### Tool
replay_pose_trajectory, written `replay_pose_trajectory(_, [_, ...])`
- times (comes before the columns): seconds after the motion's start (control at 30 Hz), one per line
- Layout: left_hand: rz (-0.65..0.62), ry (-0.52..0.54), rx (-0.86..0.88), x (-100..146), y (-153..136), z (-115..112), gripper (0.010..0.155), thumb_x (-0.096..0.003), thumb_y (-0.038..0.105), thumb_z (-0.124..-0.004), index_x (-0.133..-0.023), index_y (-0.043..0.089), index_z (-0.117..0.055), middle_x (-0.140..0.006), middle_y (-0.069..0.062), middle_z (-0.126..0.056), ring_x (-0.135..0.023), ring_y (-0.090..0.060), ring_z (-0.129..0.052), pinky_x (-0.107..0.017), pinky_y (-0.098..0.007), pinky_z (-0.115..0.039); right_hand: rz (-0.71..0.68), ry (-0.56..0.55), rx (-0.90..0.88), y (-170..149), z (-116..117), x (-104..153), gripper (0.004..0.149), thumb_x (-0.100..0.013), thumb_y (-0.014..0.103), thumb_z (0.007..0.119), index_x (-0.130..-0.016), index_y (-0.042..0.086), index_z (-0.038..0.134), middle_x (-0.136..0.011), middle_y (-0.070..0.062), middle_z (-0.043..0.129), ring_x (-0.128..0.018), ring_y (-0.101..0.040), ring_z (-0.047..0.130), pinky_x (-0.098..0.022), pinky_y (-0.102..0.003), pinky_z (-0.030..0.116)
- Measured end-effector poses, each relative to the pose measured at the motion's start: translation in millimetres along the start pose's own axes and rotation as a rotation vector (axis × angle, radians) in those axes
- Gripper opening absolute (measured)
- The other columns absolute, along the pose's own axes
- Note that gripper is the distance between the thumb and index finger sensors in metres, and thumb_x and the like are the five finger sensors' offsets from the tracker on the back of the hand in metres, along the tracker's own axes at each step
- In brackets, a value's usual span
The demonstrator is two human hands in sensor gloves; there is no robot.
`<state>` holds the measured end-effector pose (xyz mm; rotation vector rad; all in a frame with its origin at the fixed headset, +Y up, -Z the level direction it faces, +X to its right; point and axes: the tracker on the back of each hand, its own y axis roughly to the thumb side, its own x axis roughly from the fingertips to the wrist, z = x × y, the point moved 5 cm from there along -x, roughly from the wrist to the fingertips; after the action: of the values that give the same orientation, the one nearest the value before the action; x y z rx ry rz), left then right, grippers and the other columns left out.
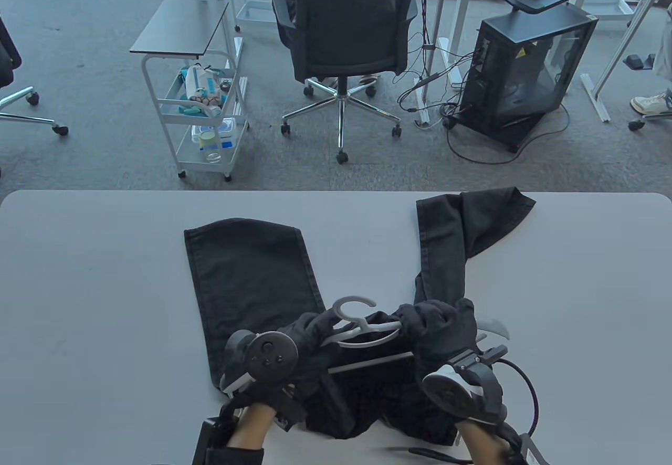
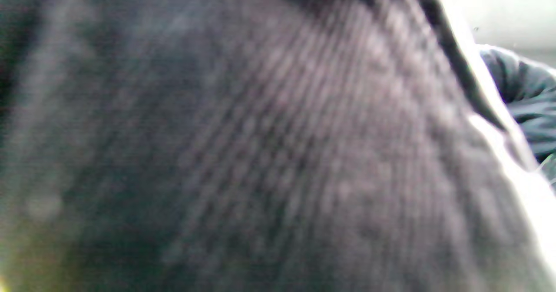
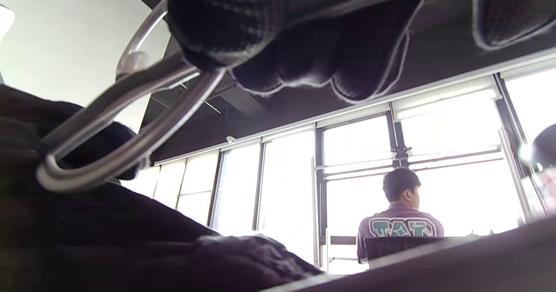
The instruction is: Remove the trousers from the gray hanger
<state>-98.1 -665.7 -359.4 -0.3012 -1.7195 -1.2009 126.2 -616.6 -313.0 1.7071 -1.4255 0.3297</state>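
On the table (image 1: pixel 105 276), both gloved hands' fingers gripped the gray plastic hanger (image 1: pixel 362 331); black denim trousers (image 1: pixel 252 276) remained threaded on it.

The trousers (image 1: pixel 252 271) are black and lie spread on the table with their 2 legs pointing away from the near edge. The left leg lies flat and straight; the right leg (image 1: pixel 446 244) is narrower, twisted, and folded over at its far end. The waist part is bunched near the table's front edge. The gray hanger (image 1: pixel 362 331) lies on top of this bunched part, hook pointing to the far side, its lower bar over the cloth.
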Motion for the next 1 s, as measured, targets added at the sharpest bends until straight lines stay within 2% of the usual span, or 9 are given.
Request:
replay_pose_trajectory(0.1, [-0.012, 0.012, 0.033, 1, -4, 3, 0.064, -0.0478, 0.040, -0.075, -0.106, 0.021, -0.061, -0.097, -0.007, -0.083, -0.067, -0.024, -0.103, -0.051, -0.049, -0.090, 0.037, -0.002, -0.041, -10, -3, 0, 0.049, -0.042, 0.035, 0.074, -0.087, 0.019, 0.082, -0.076, -0.005, 0.087, -0.070, -0.032, 0.089, -0.051, -0.073, 0.066])
replay_pose_trajectory(0.27, [-0.008, 0.089, 0.095, 7, -14, 16, 0.063, -0.0473, 0.042, -0.074, -0.105, 0.020, -0.063, -0.096, -0.006, -0.086, -0.073, -0.027, -0.103, -0.052, -0.052, -0.088, 0.092, -0.033, -0.087, -28, -13, 0, 0.048, -0.041, 0.035, 0.074, -0.086, 0.019, 0.083, -0.076, -0.005, 0.087, -0.071, -0.032, 0.089, -0.052, -0.073, 0.065])
replay_pose_trajectory(0.33, [0.033, 0.135, 0.147, 9, -23, 22, 0.055, -0.0510, 0.038, -0.067, -0.104, 0.022, -0.066, -0.095, -0.003, -0.088, -0.074, -0.028, -0.104, -0.052, -0.054, -0.087, 0.107, -0.051, -0.103, -36, -17, 1, 0.048, -0.041, 0.035, 0.075, -0.086, 0.020, 0.083, -0.076, -0.005, 0.087, -0.071, -0.032, 0.089, -0.052, -0.073, 0.065])
replay_pose_trajectory(0.37, [0.055, 0.162, 0.158, 10, -26, 25, 0.054, -0.0512, 0.036, -0.069, -0.103, 0.021, -0.068, -0.093, -0.003, -0.089, -0.073, -0.028, -0.104, -0.051, -0.055, -0.087, 0.120, -0.060, -0.110, -39, -19, 1, 0.048, -0.041, 0.035, 0.075, -0.086, 0.019, 0.083, -0.076, -0.005, 0.088, -0.071, -0.032, 0.090, -0.052, -0.073, 0.065])
replay_pose_trajectory(0.5, [0.210, 0.323, 0.082, 13, -35, 39, 0.048, -0.0507, 0.026, -0.076, -0.098, 0.017, -0.073, -0.083, -0.003, -0.093, -0.068, -0.027, -0.104, -0.050, -0.056, -0.085, 0.152, -0.083, -0.116, -48, -25, 1, 0.048, -0.041, 0.034, 0.076, -0.086, 0.020, 0.083, -0.076, -0.004, 0.087, -0.071, -0.032, 0.090, -0.052, -0.073, 0.065])
replay_pose_trajectory(0.63, [0.240, 0.388, -0.054, 13, -36, 40, 0.048, -0.0519, 0.022, -0.074, -0.099, 0.012, -0.068, -0.082, -0.008, -0.088, -0.066, -0.029, -0.101, -0.049, -0.055, -0.084, 0.190, -0.078, -0.121, -59, -28, 3, 0.048, -0.041, 0.034, 0.076, -0.086, 0.020, 0.083, -0.077, -0.004, 0.087, -0.071, -0.032, 0.090, -0.051, -0.074, 0.065])
replay_pose_trajectory(0.77, [0.271, 0.432, -0.117, 18, -48, 46, 0.051, -0.0524, 0.020, -0.072, -0.101, 0.009, -0.064, -0.082, -0.010, -0.085, -0.063, -0.030, -0.099, -0.048, -0.053, -0.084, 0.244, -0.075, -0.151, -72, -30, 6, 0.048, -0.041, 0.034, 0.076, -0.086, 0.019, 0.083, -0.077, -0.005, 0.087, -0.072, -0.032, 0.090, -0.051, -0.074, 0.065])
replay_pose_trajectory(0.87, [0.308, 0.448, -0.150, 25, -66, 53, 0.052, -0.0507, 0.018, -0.070, -0.101, 0.006, -0.062, -0.078, -0.012, -0.084, -0.057, -0.029, -0.098, -0.045, -0.052, -0.085, 0.389, -0.137, -0.253, -100, -42, 15, 0.048, -0.042, 0.034, 0.076, -0.087, 0.019, 0.082, -0.077, -0.005, 0.087, -0.071, -0.032, 0.091, -0.049, -0.074, 0.068])
replay_pose_trajectory(1.0, [0.316, 0.439, -0.182, 31, -78, 55, 0.052, -0.0529, 0.023, -0.070, -0.103, 0.010, -0.060, -0.081, -0.009, -0.084, -0.060, -0.028, -0.099, -0.046, -0.051, -0.084, 0.635, -0.214, -0.538, -147, -49, 35, 0.048, -0.043, 0.032, 0.077, -0.088, 0.016, 0.081, -0.076, -0.008, 0.088, -0.066, -0.034, 0.094, -0.048, -0.069, 0.074])
